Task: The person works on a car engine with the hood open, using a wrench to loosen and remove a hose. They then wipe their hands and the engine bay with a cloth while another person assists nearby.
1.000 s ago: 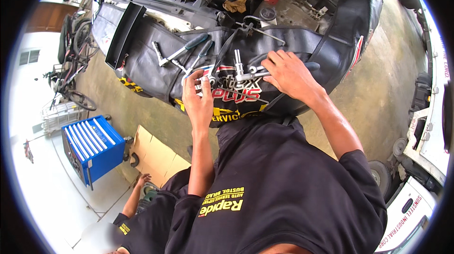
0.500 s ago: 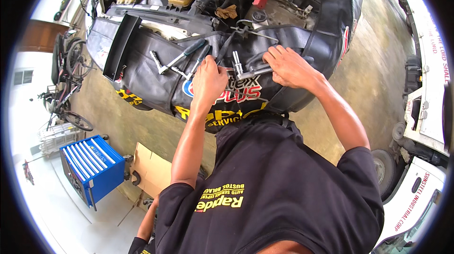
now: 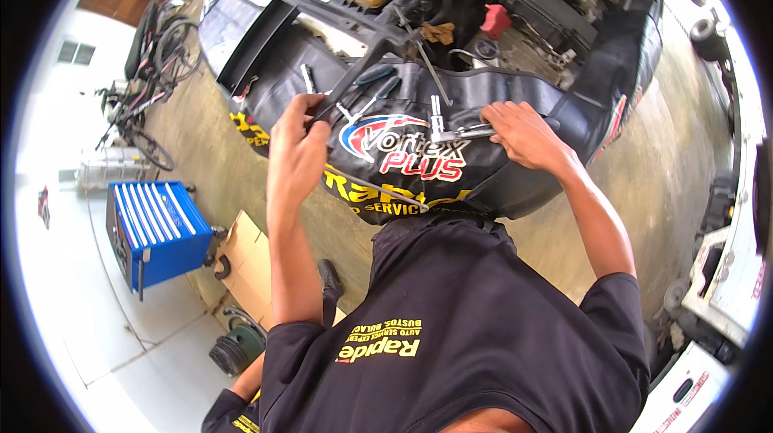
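Observation:
My left hand (image 3: 294,151) grips a long dark strap (image 3: 346,78), its fingers closed around it at the left of the padded black fender cover (image 3: 564,151). Beside it on the cover lie blue-handled ratchets and socket extensions (image 3: 374,78). My right hand (image 3: 519,133) has its fingers curled over steel wrenches (image 3: 471,132) next to an upright socket extension (image 3: 436,117). A thin metal rod (image 3: 427,54) reaches across the cover's upper edge. A black plastic trim piece (image 3: 256,46) lies at the left.
An open engine bay (image 3: 515,6) is ahead. At left are bicycles (image 3: 157,87), a blue tool chest (image 3: 161,223) and cardboard (image 3: 245,264). A co-worker's sleeve and arm (image 3: 229,409) show at bottom left, near a green machine (image 3: 229,348). A white vehicle (image 3: 733,272) stands at right.
My left hand has moved left, drawing the dark strap that way. My right hand sits slightly further right in view, still on the wrenches. The co-worker shows less than a second ago.

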A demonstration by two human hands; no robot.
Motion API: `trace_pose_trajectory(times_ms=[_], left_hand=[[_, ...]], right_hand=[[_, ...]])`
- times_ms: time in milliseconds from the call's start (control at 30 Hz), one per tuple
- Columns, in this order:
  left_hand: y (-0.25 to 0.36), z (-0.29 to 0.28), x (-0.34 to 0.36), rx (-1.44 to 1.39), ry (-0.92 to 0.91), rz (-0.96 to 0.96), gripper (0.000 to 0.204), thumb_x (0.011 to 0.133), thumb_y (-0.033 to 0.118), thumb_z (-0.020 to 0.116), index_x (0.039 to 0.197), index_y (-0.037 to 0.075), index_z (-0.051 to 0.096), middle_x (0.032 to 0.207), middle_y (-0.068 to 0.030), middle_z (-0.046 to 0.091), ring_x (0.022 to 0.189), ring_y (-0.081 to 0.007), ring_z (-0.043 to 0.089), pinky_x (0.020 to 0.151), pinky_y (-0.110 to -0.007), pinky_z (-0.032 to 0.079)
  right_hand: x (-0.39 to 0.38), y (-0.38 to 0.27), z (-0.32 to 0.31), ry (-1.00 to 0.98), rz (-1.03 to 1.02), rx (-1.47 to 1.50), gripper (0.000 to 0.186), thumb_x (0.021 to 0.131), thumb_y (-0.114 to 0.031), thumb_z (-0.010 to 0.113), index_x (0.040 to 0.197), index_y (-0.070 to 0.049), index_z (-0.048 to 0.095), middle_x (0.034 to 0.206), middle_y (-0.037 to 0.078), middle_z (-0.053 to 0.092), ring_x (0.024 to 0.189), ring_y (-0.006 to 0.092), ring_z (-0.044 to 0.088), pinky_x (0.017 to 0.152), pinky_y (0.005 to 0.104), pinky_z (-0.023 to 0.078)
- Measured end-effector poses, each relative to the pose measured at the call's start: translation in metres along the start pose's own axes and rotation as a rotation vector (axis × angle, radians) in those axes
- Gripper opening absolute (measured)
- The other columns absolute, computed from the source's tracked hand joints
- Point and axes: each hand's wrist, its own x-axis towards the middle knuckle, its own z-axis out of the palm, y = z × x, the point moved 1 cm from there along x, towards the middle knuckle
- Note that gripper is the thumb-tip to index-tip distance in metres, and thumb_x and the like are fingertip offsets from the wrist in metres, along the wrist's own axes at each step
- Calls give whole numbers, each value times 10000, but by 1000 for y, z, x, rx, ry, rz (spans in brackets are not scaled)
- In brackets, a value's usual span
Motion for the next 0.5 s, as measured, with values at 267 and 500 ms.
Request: trace_pose_trajectory(times_ms=[267,500], left_hand=[[-30,-101,-89,-173,372,-252,357,825,21,511,1153,-10,648,956,-30,615,848,-115,547,761,-236,426],[-109,-117,-163,-172,645,-412,354,815,53,516,1140,-2,643,908,-53,585,760,-134,563,666,-273,495]], right_hand=[[23,-25,-20,28,31,152,375,862,-87,648,1237,-67,667,1020,104,593,1048,302,577,870,449,413],[134,-71,-16,378,-46,306,366,858,-138,707,1211,-45,689,905,173,594,830,381,608,748,467,470]])
